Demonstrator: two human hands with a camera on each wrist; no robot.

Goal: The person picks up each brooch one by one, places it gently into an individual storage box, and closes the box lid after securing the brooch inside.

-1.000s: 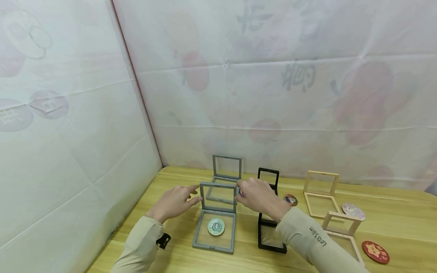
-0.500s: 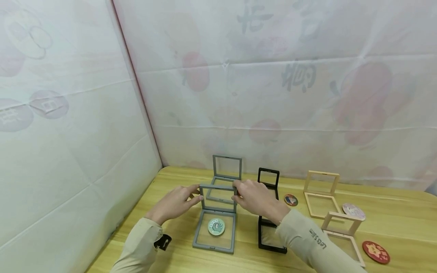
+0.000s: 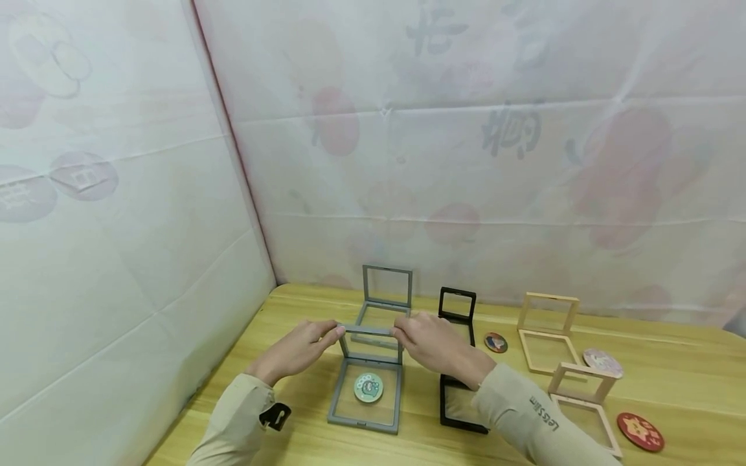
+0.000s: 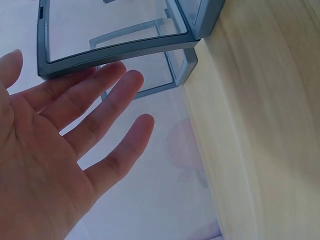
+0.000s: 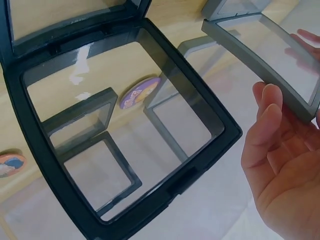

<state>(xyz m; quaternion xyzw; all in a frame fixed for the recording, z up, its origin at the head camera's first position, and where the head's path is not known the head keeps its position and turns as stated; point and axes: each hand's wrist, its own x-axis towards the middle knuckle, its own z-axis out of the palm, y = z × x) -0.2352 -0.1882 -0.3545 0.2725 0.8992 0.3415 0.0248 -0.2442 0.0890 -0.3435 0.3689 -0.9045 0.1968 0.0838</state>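
The bench [image 3: 303, 421] has a yellowish, wood-grained top with a rounded far left corner. Six hinged frames stand on it in three pairs, bases flat and lids raised. On the left, the near gray frame [image 3: 373, 360] is in front of the far gray frame [image 3: 387, 303]; then come the near black frame [image 3: 460, 404] and far black frame [image 3: 456, 318]; on the right, the near cream frame [image 3: 577, 399] and far tan frame [image 3: 544, 332]. A dark badge [image 3: 496, 342] lies between the far black and far tan frames, a pale badge [image 3: 603, 362] right of the far tan one, and a red badge [image 3: 640, 432] right of the near cream one. A purple badge [image 5: 140, 92] sits between the far gray and far black frames.
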